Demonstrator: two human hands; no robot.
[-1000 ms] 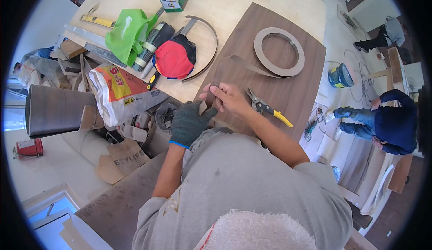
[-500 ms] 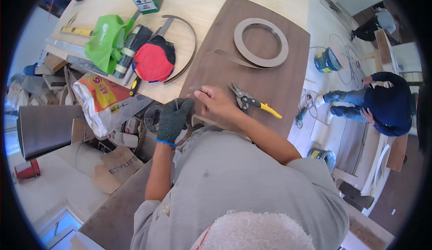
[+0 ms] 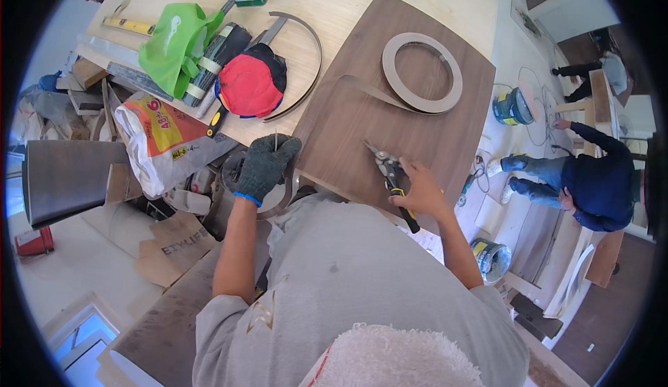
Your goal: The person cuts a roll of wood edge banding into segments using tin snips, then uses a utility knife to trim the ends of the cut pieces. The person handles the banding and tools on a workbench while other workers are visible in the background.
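Observation:
My left hand (image 3: 264, 168), in a dark grey glove with a blue cuff, is closed at the near left corner of the brown wood-grain board (image 3: 341, 129). It pinches a thin strip whose narrow edge sticks up above the fingers; the rest is partly hidden by the glove. My bare right hand (image 3: 426, 191) is closed around the tin snips (image 3: 383, 161), which have yellow-and-black handles. Their jaws point away from me over the board. Beyond them lies a roll of brown edge banding (image 3: 387, 67), its loose end curling left across the board.
Left of the board are a red-and-black cloth item (image 3: 250, 85), a curved dark strip (image 3: 318, 53), a green bag (image 3: 174, 49) and a yellow level (image 3: 129, 25). A printed sack (image 3: 163, 143) leans below the table's left edge. A co-worker (image 3: 591, 178) and buckets (image 3: 513, 106) are at right.
My right hand has left the strip beside my left hand, moved right and taken hold of the tin snips, turning them. My left hand keeps the strip. The co-worker's arm has reached out.

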